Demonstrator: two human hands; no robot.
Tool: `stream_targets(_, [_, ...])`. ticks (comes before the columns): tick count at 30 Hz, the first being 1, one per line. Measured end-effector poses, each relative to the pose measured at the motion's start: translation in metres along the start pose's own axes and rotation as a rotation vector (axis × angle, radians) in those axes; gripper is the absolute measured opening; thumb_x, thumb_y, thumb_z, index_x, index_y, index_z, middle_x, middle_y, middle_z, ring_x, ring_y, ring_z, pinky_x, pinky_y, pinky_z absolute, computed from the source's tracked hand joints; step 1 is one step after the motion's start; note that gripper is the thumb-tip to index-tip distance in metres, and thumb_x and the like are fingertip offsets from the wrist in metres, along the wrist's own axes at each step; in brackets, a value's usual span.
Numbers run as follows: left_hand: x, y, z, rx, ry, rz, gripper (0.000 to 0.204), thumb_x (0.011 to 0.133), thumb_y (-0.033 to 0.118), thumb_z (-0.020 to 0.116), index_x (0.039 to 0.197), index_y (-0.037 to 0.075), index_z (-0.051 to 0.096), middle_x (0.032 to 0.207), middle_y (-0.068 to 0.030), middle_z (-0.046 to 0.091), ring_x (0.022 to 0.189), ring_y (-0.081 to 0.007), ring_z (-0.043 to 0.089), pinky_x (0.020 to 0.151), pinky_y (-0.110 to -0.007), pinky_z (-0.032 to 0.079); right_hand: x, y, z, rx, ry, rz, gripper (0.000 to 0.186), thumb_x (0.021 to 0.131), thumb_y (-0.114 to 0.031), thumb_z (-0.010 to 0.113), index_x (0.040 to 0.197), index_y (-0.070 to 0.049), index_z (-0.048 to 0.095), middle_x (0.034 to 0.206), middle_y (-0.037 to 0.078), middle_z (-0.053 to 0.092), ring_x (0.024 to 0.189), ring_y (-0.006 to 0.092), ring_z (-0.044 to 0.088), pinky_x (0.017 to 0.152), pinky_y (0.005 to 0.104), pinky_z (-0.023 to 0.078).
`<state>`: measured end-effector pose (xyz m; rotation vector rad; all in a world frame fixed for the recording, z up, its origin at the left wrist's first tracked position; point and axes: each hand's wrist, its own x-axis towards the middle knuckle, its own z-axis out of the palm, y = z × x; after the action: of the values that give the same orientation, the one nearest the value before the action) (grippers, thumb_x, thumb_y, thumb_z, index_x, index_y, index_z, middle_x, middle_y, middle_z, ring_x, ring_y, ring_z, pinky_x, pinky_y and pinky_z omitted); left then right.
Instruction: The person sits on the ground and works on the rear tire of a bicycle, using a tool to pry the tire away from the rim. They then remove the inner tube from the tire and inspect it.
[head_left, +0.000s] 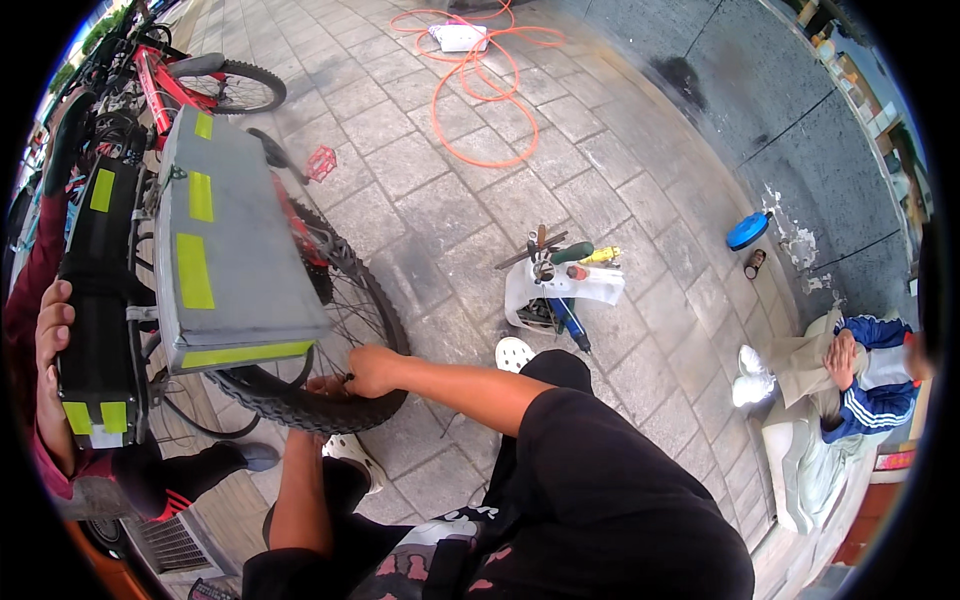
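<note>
A bicycle wheel with a knobby black tire (385, 325) stands in front of me under a grey box (235, 265) with yellow-green strips. My right hand (374, 371) is closed at the wheel's rim, near the spokes. A small dark tip shows by its fingers, too small to name. My left hand (326, 386) reaches up past the bottom of the tire, which hides part of it. Its bent fingers show on the inner side of the rim, beside my right hand, and seem wrapped round the wheel.
A white tool holder (590, 287) with several tools stands right of the wheel. An orange hose (437, 110) lies coiled ahead. At left, another person's hand (53, 325) holds a black case (98, 265). A red bicycle (155, 90) stands behind. A seated person (850, 370) is at right.
</note>
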<state>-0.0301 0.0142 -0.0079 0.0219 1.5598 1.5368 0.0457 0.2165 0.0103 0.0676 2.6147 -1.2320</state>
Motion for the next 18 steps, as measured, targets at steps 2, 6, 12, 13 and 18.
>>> stream_targets(2, [0.001, -0.005, 0.000, -0.020, -0.014, 0.049, 0.028, 0.098, 0.023, 0.073, 0.104, -0.003, 0.067, 0.090, -0.0020, 0.071, 0.074, -0.0098, 0.065, 0.063, -0.024, 0.052, -0.001, 0.001, -0.005, 0.017, -0.047, 0.014, 0.042, 0.083, -0.033, 0.072, 0.087, 0.009, 0.073, 0.093, 0.030, 0.071, 0.098, 0.0449, 0.070, 0.086, 0.0482, 0.056])
stream_targets(6, [-0.010, 0.015, 0.017, 0.051, -0.021, 0.093, 0.028, 0.100, 0.026, 0.070, 0.102, -0.002, 0.070, 0.090, -0.0029, 0.071, 0.078, -0.0110, 0.066, 0.067, -0.026, 0.053, -0.009, 0.000, -0.015, 0.059, -0.087, 0.007, 0.041, 0.086, -0.033, 0.067, 0.091, 0.007, 0.075, 0.095, 0.030, 0.071, 0.098, 0.0448, 0.069, 0.087, 0.0483, 0.055])
stream_targets(12, [0.010, -0.008, -0.004, 0.584, 0.056, 0.069, 0.057, 0.098, 0.053, 0.065, 0.118, 0.000, 0.069, 0.105, -0.0085, 0.073, 0.097, -0.0152, 0.066, 0.086, -0.031, 0.052, 0.003, 0.018, 0.007, 0.307, -0.115, -0.003, 0.037, 0.095, -0.033, 0.062, 0.098, 0.003, 0.072, 0.084, 0.023, 0.070, 0.080, 0.0272, 0.068, 0.077, 0.0402, 0.053])
stream_targets(13, [0.006, -0.015, 0.003, 0.492, 0.104, 0.078, 0.058, 0.099, 0.054, 0.064, 0.117, -0.001, 0.069, 0.101, -0.0057, 0.072, 0.095, -0.0129, 0.064, 0.084, -0.029, 0.052, 0.001, 0.016, -0.001, 0.344, -0.175, 0.072, 0.040, 0.094, -0.036, 0.062, 0.102, 0.002, 0.074, 0.092, 0.025, 0.073, 0.088, 0.0347, 0.071, 0.082, 0.0423, 0.054])
stream_targets(18, [-0.010, 0.015, 0.015, 0.118, -0.047, -0.031, 0.055, 0.092, 0.046, 0.077, 0.115, -0.004, 0.068, 0.095, -0.0038, 0.073, 0.087, -0.0106, 0.066, 0.076, -0.024, 0.053, 0.003, 0.022, -0.006, 0.747, -0.393, 0.380, 0.024, 0.095, -0.024, 0.070, 0.097, 0.000, 0.075, 0.076, 0.004, 0.065, 0.071, 0.0131, 0.062, 0.061, 0.0304, 0.052])
